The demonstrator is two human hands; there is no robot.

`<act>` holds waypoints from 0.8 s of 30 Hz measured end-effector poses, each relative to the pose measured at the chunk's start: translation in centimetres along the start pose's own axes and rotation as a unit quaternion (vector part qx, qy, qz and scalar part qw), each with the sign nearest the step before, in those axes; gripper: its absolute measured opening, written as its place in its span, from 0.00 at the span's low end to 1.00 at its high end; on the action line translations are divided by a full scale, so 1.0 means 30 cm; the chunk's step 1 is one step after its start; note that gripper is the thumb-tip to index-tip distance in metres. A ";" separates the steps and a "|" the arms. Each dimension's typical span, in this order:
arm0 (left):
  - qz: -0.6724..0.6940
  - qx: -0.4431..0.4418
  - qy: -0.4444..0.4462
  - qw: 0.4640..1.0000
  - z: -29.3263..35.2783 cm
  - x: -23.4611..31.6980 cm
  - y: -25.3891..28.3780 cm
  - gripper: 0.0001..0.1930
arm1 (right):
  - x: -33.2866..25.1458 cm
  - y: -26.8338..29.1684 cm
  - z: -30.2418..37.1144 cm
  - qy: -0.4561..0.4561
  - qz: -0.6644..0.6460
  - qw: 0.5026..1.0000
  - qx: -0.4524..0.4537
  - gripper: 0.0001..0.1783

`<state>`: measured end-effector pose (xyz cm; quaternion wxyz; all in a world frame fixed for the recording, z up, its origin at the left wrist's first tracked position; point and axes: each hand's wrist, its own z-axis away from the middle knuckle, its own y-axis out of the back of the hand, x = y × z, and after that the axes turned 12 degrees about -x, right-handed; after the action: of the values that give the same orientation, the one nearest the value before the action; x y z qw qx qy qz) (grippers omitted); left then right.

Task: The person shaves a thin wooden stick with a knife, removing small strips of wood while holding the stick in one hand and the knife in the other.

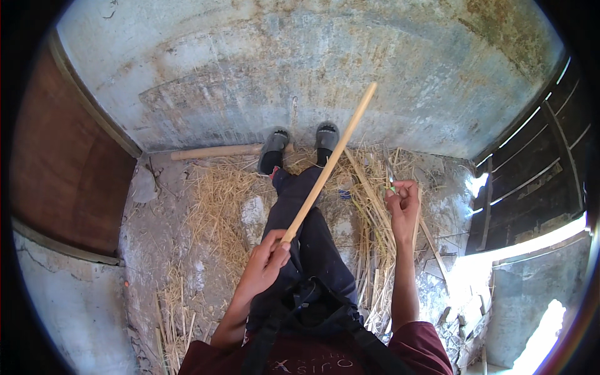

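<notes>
My left hand (262,265) is closed around the lower end of a long, smooth, pale wooden stick (331,164). The stick slants up and away to the right across my legs, its far end in front of the wall. On the right, my right hand (404,209) has its fingers closed on a small knife (389,170); its thin blade points away from me and a bit of green shows at the handle. Stick and knife are apart. Most of the knife's handle is hidden by my fingers.
Loose straw (215,197) and several split wooden strips (373,240) cover the floor around my legs. A pole (215,152) lies along the foot of the stained wall (300,69). A brown panel (75,150) stands left, dark slats (537,169) right.
</notes>
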<state>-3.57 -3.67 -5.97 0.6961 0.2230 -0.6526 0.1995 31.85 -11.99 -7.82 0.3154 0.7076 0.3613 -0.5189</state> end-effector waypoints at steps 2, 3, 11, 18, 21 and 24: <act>0.063 -0.018 -0.002 0.998 -0.033 0.036 -0.025 0.11 | -0.083 -0.067 0.030 0.028 -0.060 0.998 -0.016 0.11; 0.079 -0.047 0.005 0.996 -0.044 0.033 -0.019 0.10 | -0.122 -0.101 0.036 0.057 -0.053 0.996 -0.040 0.11; 0.244 -0.155 0.032 0.957 -0.109 0.105 -0.019 0.17 | -0.198 -0.207 0.093 0.063 -0.146 0.979 -0.131 0.11; 0.228 -0.158 0.018 0.961 -0.116 0.082 -0.020 0.27 | -0.202 -0.211 0.119 0.052 -0.099 0.982 -0.149 0.11; 0.232 -0.156 0.019 0.960 -0.114 0.095 -0.028 0.28 | -0.201 -0.205 0.126 0.037 -0.093 0.983 -0.157 0.11; 0.258 -0.159 0.002 0.953 -0.119 0.100 -0.034 0.27 | -0.198 -0.211 0.134 0.030 -0.109 0.980 -0.163 0.11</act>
<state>0.14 -2.50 -3.20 0.6484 -0.0674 -0.7100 0.2664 23.31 -12.96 -3.61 0.3573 0.6186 0.5252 -0.4625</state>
